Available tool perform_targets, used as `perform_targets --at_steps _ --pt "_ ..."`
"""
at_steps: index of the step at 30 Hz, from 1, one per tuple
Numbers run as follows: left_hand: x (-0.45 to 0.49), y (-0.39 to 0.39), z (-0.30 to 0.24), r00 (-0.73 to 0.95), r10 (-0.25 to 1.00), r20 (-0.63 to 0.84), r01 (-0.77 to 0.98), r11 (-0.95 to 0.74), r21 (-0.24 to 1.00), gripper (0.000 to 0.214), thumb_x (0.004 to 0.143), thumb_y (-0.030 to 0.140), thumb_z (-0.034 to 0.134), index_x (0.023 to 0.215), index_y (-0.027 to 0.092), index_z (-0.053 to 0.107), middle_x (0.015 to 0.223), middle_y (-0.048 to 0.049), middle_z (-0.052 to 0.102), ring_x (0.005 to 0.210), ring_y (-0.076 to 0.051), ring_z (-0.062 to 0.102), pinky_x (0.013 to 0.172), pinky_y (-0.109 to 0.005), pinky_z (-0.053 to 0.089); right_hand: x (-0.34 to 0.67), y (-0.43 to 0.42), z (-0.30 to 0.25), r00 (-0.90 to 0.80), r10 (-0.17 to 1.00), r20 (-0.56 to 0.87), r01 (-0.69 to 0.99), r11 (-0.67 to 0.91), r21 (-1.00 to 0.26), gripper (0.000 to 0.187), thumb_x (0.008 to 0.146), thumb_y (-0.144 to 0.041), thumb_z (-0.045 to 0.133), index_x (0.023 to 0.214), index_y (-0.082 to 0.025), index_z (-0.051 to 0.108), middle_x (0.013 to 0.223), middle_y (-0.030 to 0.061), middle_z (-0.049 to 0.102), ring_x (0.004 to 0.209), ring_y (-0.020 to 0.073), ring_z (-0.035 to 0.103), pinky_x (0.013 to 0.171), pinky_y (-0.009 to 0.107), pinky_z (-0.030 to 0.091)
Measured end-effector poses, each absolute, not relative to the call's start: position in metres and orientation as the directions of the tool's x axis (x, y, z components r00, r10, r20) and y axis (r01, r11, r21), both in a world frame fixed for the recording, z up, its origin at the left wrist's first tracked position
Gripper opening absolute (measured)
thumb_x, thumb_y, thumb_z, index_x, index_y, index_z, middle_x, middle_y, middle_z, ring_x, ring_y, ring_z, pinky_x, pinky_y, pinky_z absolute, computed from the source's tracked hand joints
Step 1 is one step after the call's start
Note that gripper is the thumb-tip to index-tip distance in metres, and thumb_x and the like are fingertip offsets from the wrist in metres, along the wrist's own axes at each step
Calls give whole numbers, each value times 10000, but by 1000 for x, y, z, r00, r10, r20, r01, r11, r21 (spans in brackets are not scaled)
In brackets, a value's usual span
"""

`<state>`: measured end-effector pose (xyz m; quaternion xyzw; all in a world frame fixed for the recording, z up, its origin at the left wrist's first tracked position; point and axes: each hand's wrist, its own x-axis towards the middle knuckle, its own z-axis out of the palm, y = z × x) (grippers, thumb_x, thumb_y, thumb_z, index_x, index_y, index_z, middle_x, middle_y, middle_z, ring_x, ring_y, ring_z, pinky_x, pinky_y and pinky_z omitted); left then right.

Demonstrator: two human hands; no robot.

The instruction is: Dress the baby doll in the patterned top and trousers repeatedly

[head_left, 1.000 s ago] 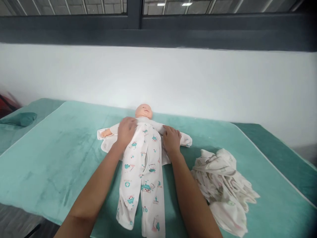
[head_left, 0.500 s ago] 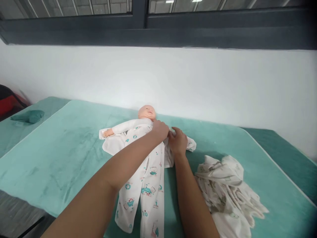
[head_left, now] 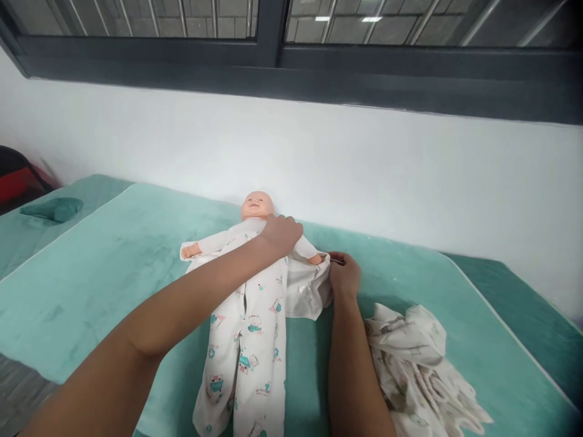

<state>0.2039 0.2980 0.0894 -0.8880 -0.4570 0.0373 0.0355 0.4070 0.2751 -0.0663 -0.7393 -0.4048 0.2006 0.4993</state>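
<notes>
A baby doll (head_left: 256, 206) lies on its back on a teal mat (head_left: 113, 267), head toward the wall, dressed in white. A white printed romper (head_left: 248, 328) is spread over its body and legs. My left hand (head_left: 280, 233) reaches across and is closed on the doll's upper arm by the shoulder. My right hand (head_left: 344, 274) pinches the edge of the white garment sleeve (head_left: 307, 288) beside the doll's small hand (head_left: 315, 259).
A crumpled pile of printed white clothes (head_left: 419, 358) lies on the mat to the right of my right arm. A folded green cloth (head_left: 52, 209) sits far left. The white wall runs right behind the doll's head.
My left hand crossed from the doll's left side to its right shoulder. My right hand moved outward and gathered the sleeve, baring the doll's hand. The camera shifted slightly.
</notes>
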Motion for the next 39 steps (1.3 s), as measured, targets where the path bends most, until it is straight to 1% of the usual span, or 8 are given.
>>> perform_targets --at_steps 13,18,22,26,29,32,35,39 --pt "177 302 108 568 823 -31 811 -565 -154 343 894 110 525 1233 123 570 1115 -142 651 985 -283 651 736 -372 458 404 281 -73 587 795 154 426 -141 -894 251 636 -251 505 808 -222 686 823 46 718 773 219 618 769 344 476" --pt "189 302 92 566 824 -10 817 -563 -125 359 902 138 556 1261 120 556 1143 -148 651 1048 -294 642 801 -393 468 406 286 -71 697 711 96 69 67 -995 239 601 -243 524 794 -204 659 755 3 666 730 182 606 723 320 506" --pt "199 304 69 580 813 -50 810 -582 -66 300 918 196 585 1212 137 600 1186 -149 651 1118 -304 627 881 -422 479 410 285 -60 829 560 20 -174 291 -941 267 586 -187 515 837 -207 605 786 -20 647 708 128 619 707 269 514" --pt "168 296 55 568 816 105 807 -578 120 260 995 319 507 1165 169 634 1202 -121 669 1183 -290 609 973 -439 472 393 277 -42 876 437 202 -29 467 -884 195 626 -145 523 786 -213 612 752 -33 630 725 120 620 801 290 520" --pt "121 280 39 459 812 360 742 -573 347 330 1030 370 440 1260 196 599 1351 -105 615 1321 -258 525 1100 -425 418 356 268 -30 651 658 380 72 445 -893 132 748 -196 568 848 -221 651 817 -9 669 811 158 640 871 346 520" --pt "79 265 11 297 879 375 638 -474 607 431 991 459 517 1344 213 545 1496 -106 495 1425 -257 429 1189 -421 360 314 258 -22 227 889 399 189 362 -913 208 869 -349 590 1021 -236 678 1082 56 707 1061 226 639 998 430 480" --pt "60 258 -14 266 902 341 502 -432 750 550 935 481 617 1413 253 467 1575 -102 396 1485 -257 354 1220 -441 330 288 251 -21 -70 912 404 377 399 -836 365 884 -444 627 1206 -273 621 1385 76 601 1339 276 494 1173 520 309" --pt "63 255 -25 231 861 454 508 -505 698 436 879 483 699 1221 246 568 1562 -108 389 1493 -284 315 1193 -486 344 284 249 -24 -151 898 412 448 434 -782 384 883 -484 648 1197 -276 573 1449 89 516 1392 289 420 1191 540 267"
